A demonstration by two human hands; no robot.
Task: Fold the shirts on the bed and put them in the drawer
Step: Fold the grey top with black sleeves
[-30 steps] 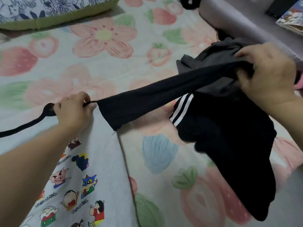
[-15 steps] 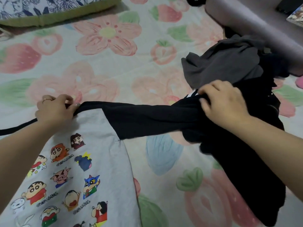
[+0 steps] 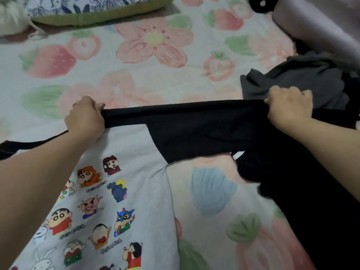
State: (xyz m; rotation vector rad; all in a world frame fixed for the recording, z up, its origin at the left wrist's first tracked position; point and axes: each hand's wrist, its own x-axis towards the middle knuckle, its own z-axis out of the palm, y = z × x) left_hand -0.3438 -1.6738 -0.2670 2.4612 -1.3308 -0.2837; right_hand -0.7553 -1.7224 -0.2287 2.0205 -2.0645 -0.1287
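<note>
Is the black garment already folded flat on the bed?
No, the left hand and right hand grip the black garment, stretched out unfolded between them.

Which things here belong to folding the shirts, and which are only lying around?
Job: black fabric, gripped by left hand and right hand; grey cartoon shirt; dark grey garment; black garment at right.
Lying about: floral pillow; mauve bolster; white fluffy thing.

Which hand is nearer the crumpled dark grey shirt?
Right. The right hand grips the black shirt just in front of the dark grey shirt; the left hand grips the other end, far to its left.
</note>
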